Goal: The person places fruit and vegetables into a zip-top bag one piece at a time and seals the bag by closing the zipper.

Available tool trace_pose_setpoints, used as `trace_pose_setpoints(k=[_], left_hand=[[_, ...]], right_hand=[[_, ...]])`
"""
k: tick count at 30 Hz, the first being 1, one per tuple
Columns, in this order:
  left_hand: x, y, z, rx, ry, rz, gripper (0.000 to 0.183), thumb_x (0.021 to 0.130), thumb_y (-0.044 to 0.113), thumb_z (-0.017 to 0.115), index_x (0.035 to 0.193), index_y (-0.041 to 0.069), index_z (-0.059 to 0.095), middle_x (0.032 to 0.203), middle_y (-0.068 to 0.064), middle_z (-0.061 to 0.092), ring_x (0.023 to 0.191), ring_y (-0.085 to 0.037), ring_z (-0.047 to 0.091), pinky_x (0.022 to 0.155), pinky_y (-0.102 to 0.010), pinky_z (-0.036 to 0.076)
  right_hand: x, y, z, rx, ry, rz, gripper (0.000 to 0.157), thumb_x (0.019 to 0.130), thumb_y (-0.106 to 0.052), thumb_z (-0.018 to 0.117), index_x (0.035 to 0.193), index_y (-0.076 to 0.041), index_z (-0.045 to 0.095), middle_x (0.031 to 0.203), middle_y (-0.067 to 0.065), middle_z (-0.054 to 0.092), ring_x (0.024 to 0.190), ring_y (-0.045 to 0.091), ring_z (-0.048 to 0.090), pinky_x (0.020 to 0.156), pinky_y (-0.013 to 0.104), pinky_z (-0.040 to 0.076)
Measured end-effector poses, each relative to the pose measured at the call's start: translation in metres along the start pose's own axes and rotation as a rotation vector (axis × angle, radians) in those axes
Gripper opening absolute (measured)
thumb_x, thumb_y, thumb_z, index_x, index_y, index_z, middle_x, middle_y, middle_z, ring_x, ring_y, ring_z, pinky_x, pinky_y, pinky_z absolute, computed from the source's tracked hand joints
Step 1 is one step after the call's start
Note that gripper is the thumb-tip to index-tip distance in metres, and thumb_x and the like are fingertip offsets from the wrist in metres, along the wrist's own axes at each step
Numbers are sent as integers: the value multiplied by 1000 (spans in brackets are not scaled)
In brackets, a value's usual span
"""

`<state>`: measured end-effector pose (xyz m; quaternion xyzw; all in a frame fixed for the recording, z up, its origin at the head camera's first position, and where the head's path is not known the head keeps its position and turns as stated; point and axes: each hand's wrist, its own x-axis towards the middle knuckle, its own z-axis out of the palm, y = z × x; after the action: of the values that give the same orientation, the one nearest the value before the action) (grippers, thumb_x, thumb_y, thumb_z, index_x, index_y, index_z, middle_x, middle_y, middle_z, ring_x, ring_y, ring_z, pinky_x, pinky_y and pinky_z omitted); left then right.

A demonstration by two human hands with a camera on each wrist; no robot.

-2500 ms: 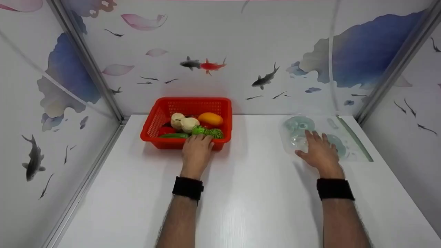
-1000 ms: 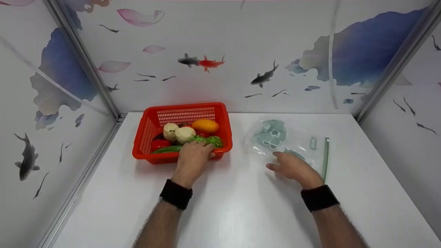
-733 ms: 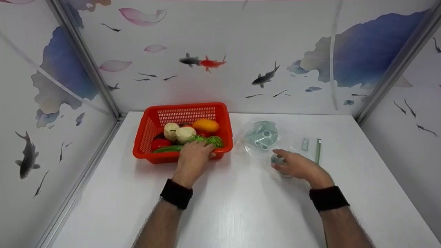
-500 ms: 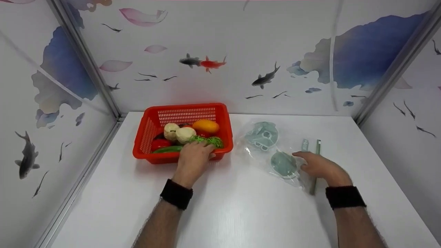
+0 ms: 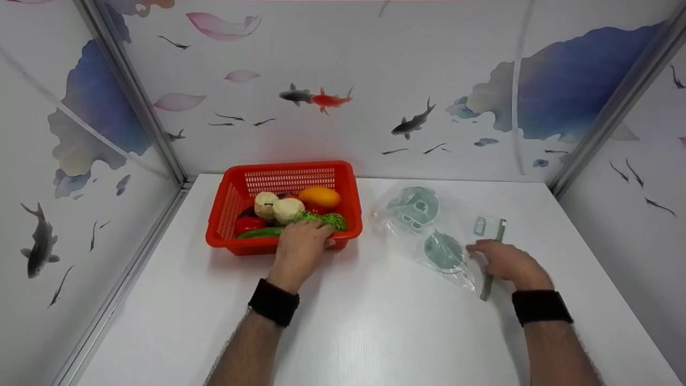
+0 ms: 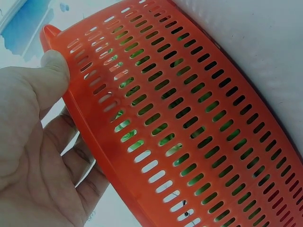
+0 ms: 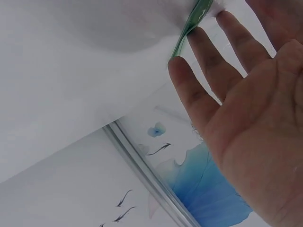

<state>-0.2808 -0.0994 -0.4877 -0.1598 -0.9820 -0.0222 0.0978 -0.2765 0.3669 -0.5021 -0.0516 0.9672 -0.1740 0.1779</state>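
Observation:
My left hand (image 5: 301,247) grips the near rim of a red plastic basket (image 5: 241,246). In the left wrist view its thumb (image 6: 54,71) presses the slotted outer wall while the other fingers go behind the rim. Inside lie a green cucumber-like vegetable (image 5: 261,232), green knobbly pieces (image 5: 333,220), cream round vegetables (image 5: 288,209) and an orange-yellow fruit (image 5: 320,197). To the right, a clear zip bag (image 5: 444,251) with teal prints lies flat. My right hand (image 5: 512,262) is over its green zip strip (image 5: 486,287); in the right wrist view nearly straight fingertips touch the strip (image 7: 198,15).
The white table (image 5: 353,327) carries the basket and bag. A patterned back wall (image 5: 375,64) rises behind them, and side walls meet it at metal corner posts (image 5: 142,102).
The basket has come slightly nearer with my left hand on it. The bag has shifted left and turned. My right hand moved left over it, then back right to its zip strip.

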Motion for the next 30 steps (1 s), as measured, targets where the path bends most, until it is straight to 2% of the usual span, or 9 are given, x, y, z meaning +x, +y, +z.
trace_pose_setpoints(k=[3,6,10,13,16,20,24,25,30], left_hand=[[-1,0,0,-1,2,0,35,111,44,81,141,27,83,136,-4,86,120,-30,80,112,-48,67],[-1,0,0,0,-1,3,35,112,44,80,142,27,83,137,-4,86,120,-30,80,112,-48,67],[-1,0,0,7,-8,7,36,113,45,78,143,27,83,137,-4,86,121,-31,80,113,-49,67],[0,-1,0,11,8,13,35,112,44,79,142,27,83,136,-4,86,120,-30,81,111,-48,68],[0,-1,1,7,39,25,34,111,42,81,141,26,84,136,-5,87,120,-31,82,110,-48,68],[0,-2,3,4,58,38,34,110,41,82,140,25,85,136,-5,87,120,-31,82,110,-48,69],[0,-3,3,-2,57,39,33,111,42,81,139,25,85,133,-5,87,118,-31,82,108,-48,69],[0,-3,3,-2,56,38,33,111,42,81,139,25,85,133,-5,87,118,-31,82,107,-48,69],[0,-2,1,9,47,34,34,111,42,81,140,25,85,133,-6,87,117,-32,81,108,-48,69]], right_hand=[[2,-2,2,-51,68,0,62,103,-1,82,163,-1,65,170,36,58,156,63,56,121,77,56],[3,-5,4,-87,117,2,61,105,-14,86,160,1,67,166,40,60,152,65,59,119,84,53],[6,-9,9,-87,132,40,60,109,-23,83,161,1,66,167,44,54,150,68,59,117,86,53],[8,-12,11,-88,124,65,60,111,-25,79,163,1,64,168,46,52,149,68,60,115,81,57],[9,-15,12,-124,106,63,57,114,-21,71,166,1,62,167,45,53,149,67,61,116,78,59],[4,-15,9,-157,70,25,56,112,-4,66,167,2,59,169,42,55,152,65,59,118,73,60],[-2,-14,3,-138,31,-3,67,105,16,64,169,1,57,173,41,51,159,64,52,124,71,57],[-1,-13,2,-131,28,2,69,104,19,63,170,0,57,173,41,50,158,62,54,122,70,59],[1,-9,4,-139,76,8,59,105,12,69,163,-1,65,166,40,59,148,60,65,112,67,65]])
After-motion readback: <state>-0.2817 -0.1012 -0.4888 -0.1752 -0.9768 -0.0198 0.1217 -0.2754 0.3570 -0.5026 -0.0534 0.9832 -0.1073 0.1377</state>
